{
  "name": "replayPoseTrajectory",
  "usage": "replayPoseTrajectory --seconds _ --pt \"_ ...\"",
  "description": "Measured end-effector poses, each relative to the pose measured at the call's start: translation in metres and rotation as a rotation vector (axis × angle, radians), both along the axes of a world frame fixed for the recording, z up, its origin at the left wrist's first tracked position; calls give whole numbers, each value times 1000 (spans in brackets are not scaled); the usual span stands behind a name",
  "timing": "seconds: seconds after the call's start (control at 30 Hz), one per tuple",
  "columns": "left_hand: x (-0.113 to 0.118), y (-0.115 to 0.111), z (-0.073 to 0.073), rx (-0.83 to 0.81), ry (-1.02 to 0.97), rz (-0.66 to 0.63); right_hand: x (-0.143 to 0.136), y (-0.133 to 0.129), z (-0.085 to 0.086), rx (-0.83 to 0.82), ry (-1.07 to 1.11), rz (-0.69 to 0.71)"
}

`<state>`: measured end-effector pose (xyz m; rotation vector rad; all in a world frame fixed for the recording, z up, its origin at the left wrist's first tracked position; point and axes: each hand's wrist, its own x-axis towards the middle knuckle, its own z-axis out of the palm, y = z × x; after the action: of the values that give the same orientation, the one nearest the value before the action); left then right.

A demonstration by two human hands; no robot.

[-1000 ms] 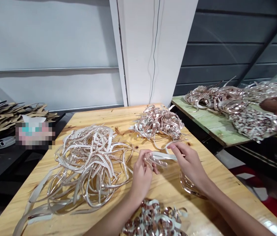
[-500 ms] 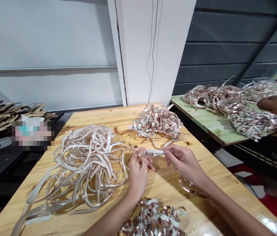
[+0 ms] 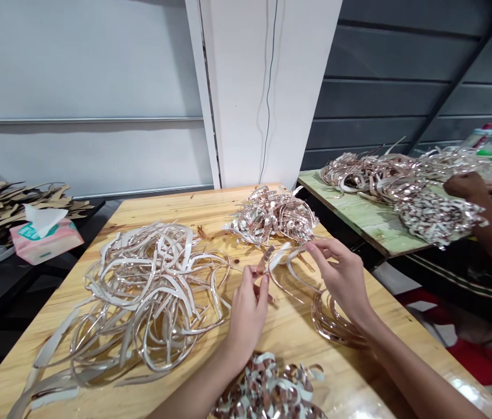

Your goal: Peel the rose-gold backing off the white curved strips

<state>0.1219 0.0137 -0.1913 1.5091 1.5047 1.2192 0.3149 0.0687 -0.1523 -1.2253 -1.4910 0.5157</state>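
Observation:
Over the middle of the wooden table (image 3: 211, 203), my left hand (image 3: 248, 305) pinches a short copper-coloured shiny strip (image 3: 265, 259) between thumb and fingers. To its right, my right hand (image 3: 342, 276) is closed with thumb and fingertips on a thin white-and-copper strip (image 3: 285, 256), which curls down between the hands. A looped bundle of copper strips (image 3: 326, 323) lies under my right wrist. On the left spreads a big tangle of long white and rose-gold strips (image 3: 154, 291). Near me, by my left forearm, sits a heap of short curly pieces (image 3: 272, 387).
Another strip pile (image 3: 274, 215) lies at the table's far side. A green side table (image 3: 359, 212) at right bears more strips, and a co-worker's hand (image 3: 466, 186) rests there. At left, a dark table holds a tissue box (image 3: 47, 241) and brown cut pieces (image 3: 53, 201).
My hands have moved apart, the right one rising slightly. The strip that ran straight between them now hangs in a curl, with a short copper piece in my left fingers.

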Motion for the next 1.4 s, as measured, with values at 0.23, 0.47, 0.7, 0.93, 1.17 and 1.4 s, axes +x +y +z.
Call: replayPoseTrajectory --seconds 0.23,0.47,0.7,0.93,1.17,1.4 --pt "4 -2 -8 122 262 -85 -2 5 3 -154 585 108" --pt "4 1 -10 193 361 -180 -4 4 6 -88 705 115" --pt "0 -3 4 172 -37 -272 -29 -27 4 -340 624 530" --pt "-5 -11 2 179 -135 -385 -32 -31 4 -387 551 652" --pt "-1 -14 4 278 131 -198 -35 -29 -1 -452 609 621" --pt "-9 -11 -5 386 241 -231 -32 -24 -5 -473 603 671"
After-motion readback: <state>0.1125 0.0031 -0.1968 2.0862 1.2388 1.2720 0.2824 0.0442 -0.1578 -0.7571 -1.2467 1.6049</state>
